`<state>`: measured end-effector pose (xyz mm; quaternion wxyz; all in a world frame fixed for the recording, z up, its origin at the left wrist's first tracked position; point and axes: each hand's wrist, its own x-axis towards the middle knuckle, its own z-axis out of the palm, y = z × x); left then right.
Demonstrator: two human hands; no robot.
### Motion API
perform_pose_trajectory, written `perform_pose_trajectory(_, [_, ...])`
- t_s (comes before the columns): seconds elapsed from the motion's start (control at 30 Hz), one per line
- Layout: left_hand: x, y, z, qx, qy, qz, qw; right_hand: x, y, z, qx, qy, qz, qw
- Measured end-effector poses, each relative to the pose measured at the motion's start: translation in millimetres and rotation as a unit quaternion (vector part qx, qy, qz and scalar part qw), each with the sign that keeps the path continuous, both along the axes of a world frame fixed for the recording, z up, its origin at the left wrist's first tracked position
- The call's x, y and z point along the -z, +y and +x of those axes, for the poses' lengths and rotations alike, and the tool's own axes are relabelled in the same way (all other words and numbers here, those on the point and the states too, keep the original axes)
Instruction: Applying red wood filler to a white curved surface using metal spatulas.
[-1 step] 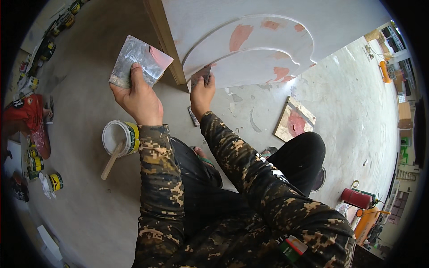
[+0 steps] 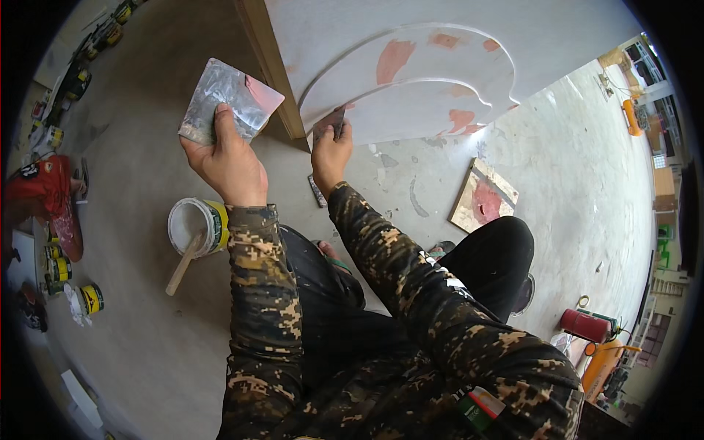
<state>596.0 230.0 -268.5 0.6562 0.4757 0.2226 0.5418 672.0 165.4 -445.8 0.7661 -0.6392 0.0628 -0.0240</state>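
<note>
My left hand (image 2: 229,163) grips a flat metal plate (image 2: 231,88), thumb on its top face; pink putty (image 2: 262,95) clings near its right corner. In my right hand (image 2: 332,158) is a dark, thin scraper blade (image 2: 334,121), held against the lower left of a white door panel (image 2: 557,37). Curved raised moulding runs across that panel, with pink putty patches (image 2: 394,61) on and around it. The panel's left edge is bare brown wood (image 2: 273,66). My right fingers partly hide the scraper.
A round tub (image 2: 218,224) with a wooden stick (image 2: 185,264) stands left of my knee. On the floor are a pink-smeared board (image 2: 469,209) and a narrow bar (image 2: 317,191). A person in red (image 2: 44,187) sits far left near several tubs. A red cylinder (image 2: 584,325) lies right.
</note>
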Motion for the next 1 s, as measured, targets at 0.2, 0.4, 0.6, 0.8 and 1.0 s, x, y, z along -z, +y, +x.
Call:
perform_pose_trajectory(0.2, [1,3,6,-0.004,-0.014,0.009,1.0,-10,8,10,0.023,0.026,-0.069,0.997])
perform_pose_trajectory(0.4, [0,4,2,-0.006,-0.006,0.01,1.0,-19,27,16,0.073,0.05,-0.034,0.996])
perform_pose_trajectory(0.6, [4,7,1,-0.019,0.01,0.012,1.0,-35,31,33,0.092,0.143,0.098,0.981])
perform_pose_trajectory(0.8, [7,9,-2,-0.004,-0.014,0.001,1.0,-91,22,24,0.042,0.161,0.214,0.963])
perform_pose_trajectory(1.0, [4,6,-2,-0.009,-0.001,0.018,1.0,-144,22,24,0.084,0.227,0.207,0.948])
